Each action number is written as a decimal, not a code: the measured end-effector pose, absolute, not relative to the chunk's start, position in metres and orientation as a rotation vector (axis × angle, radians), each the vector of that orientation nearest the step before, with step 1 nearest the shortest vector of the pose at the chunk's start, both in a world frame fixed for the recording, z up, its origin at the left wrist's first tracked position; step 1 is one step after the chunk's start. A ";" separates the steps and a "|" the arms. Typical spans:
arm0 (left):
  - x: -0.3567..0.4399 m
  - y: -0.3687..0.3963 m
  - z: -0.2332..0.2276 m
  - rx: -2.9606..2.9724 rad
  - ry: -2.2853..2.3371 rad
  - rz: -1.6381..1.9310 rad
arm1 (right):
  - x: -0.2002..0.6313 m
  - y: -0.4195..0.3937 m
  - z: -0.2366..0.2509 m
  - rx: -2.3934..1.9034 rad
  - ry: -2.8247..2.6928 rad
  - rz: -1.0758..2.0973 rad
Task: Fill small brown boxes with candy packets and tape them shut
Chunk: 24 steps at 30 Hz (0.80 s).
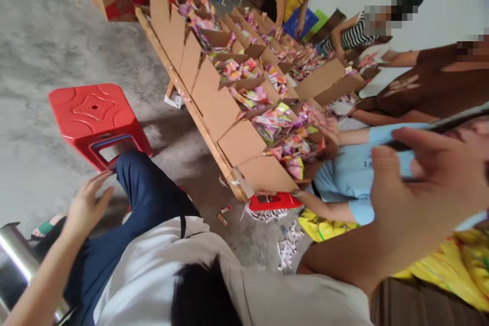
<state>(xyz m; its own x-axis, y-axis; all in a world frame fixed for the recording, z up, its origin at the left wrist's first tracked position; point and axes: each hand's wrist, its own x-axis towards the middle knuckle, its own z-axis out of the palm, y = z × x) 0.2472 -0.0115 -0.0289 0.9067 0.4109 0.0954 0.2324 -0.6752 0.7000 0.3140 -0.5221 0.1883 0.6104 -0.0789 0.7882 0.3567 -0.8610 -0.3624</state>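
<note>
Concrete floor (46, 51), red stool (95, 117), cardboard bins (237, 107)

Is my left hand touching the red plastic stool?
Apart. The head view shows the left hand open over a blue trouser leg, with a gap before the red stool.

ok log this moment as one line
left hand: open, reaching toward red plastic stool | right hand: raised, gripping dark flat object | cardboard bins of candy packets ahead

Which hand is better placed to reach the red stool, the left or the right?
Probably the left. The left hand is open, low beside the blue trouser leg, just under the red stool. The right hand is raised far across, near the cardboard boxes.
</note>
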 end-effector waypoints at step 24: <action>0.412 -0.404 -0.045 1.059 0.498 -0.463 | 0.516 -0.729 0.003 -1.854 0.359 -1.143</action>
